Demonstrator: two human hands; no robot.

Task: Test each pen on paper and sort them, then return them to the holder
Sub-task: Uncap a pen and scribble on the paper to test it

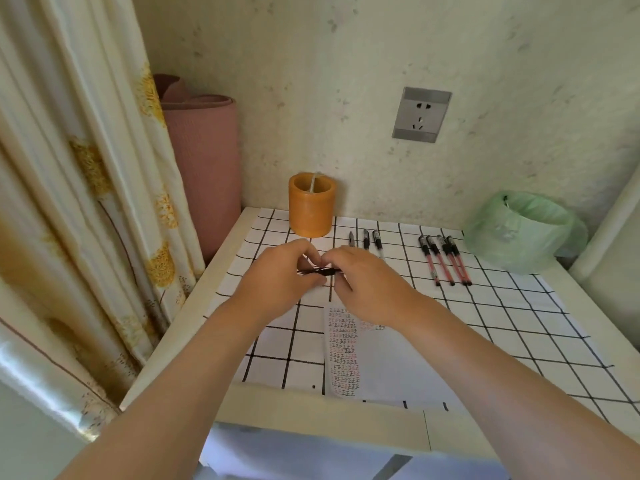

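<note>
- The left hand [277, 275] and right hand [369, 289] each pinch one end of a black pen [320, 271], held level above the worktop [311, 408].
- The pen is probably light, stiff and slick; grip cap and barrel.
- The orange holder [311, 207] stands at 12 o'clock, the red pens [446, 261] at 2.

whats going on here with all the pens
A person grips a slim black pen in both hands, left hand and right hand, above the checked tablecloth. Three dark-capped pens and four red-barrelled pens lie in separate groups. The scribbled white paper sheet lies in front; the orange cylindrical holder stands behind.
</note>
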